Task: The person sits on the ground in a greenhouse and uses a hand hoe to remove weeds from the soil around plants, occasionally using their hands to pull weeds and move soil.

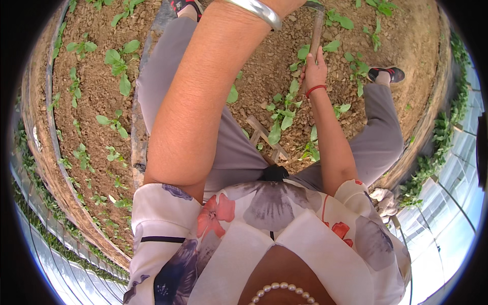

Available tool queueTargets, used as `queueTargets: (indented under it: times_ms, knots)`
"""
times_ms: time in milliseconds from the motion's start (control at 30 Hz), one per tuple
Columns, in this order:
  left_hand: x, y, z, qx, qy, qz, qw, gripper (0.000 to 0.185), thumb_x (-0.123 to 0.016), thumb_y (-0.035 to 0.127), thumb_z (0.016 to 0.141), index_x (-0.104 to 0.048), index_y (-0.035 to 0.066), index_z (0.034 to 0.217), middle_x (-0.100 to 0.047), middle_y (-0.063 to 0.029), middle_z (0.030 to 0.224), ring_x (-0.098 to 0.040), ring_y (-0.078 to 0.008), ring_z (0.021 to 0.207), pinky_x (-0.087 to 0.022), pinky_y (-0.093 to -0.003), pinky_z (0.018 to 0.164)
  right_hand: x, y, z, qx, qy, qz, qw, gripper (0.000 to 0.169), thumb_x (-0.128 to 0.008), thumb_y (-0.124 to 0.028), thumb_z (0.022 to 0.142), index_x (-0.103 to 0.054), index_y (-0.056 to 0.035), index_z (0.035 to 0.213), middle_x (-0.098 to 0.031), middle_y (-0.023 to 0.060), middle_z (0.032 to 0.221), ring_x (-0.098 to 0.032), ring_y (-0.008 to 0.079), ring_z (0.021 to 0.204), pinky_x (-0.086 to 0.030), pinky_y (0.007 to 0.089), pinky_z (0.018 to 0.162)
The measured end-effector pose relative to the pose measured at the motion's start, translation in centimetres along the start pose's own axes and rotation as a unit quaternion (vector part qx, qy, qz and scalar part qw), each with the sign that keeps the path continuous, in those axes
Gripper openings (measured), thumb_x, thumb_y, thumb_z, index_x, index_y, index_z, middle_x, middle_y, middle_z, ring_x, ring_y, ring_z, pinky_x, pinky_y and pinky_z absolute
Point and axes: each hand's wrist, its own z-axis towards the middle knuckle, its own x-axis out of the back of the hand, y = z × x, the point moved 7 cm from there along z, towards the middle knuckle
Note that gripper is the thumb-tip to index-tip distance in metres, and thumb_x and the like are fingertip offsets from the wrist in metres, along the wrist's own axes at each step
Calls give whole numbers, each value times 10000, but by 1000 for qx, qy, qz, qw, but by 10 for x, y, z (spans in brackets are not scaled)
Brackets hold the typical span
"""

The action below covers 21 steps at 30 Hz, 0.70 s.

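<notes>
My right hand (315,74), with a red cord at its wrist, is closed around the wooden handle (316,32) of a hand tool. The tool's dark, curved metal head (315,5) is cut off by the top edge, so its exact kind is unclear. My left hand (292,5) reaches across to the top edge beside the tool head. Only its wrist end shows, below a silver bangle (259,11); its fingers are out of view. Leafy green seedlings (284,112) grow in crumbly brown soil (263,84) near my right hand, some close beside the handle.
A small wooden stool (263,133) stands between my legs. Dark strips (146,49) run along the bed at left, with rows of seedlings (118,65) beyond. My shoes (387,74) rest on the soil among plants. Greenhouse film (453,183) and a pale bundle (383,201) lie at right.
</notes>
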Motion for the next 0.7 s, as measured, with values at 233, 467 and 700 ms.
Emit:
queueTargets:
  times_ms: [233, 467, 700]
  knots:
    - [1, 0, 3, -29, 5, 3, 1000, 296, -445, 139, 937, -518, -7, 690, -533, -229, 637, -553, -412, 654, -428, -474, 592, -10, 87, -39, 13, -20, -85, 996, 580, -473, -167, 969, -231, -163, 1496, -552, 51, 729, -443, 107, 451, -388, 301, 399]
    - [7, -4, 2, 2, 18, -20, 1000, 296, -438, 137, 940, -518, -3, 691, -535, -228, 638, -553, -415, 656, -426, -475, 589, -1, 71, -57, 56, -38, -39, 997, 564, -463, -178, 976, -238, -171, 1493, -423, -12, 553, -367, 86, 400, -328, 272, 348]
    - [0, -9, 4, 16, 21, -50, 998, 283, -440, 128, 940, -512, -6, 701, -532, -228, 631, -548, -425, 651, -420, -477, 578, -48, -32, 33, 26, -11, 16, 999, 579, -474, -173, 972, -227, -171, 1496, -491, 36, 639, -428, 112, 450, -386, 299, 390]
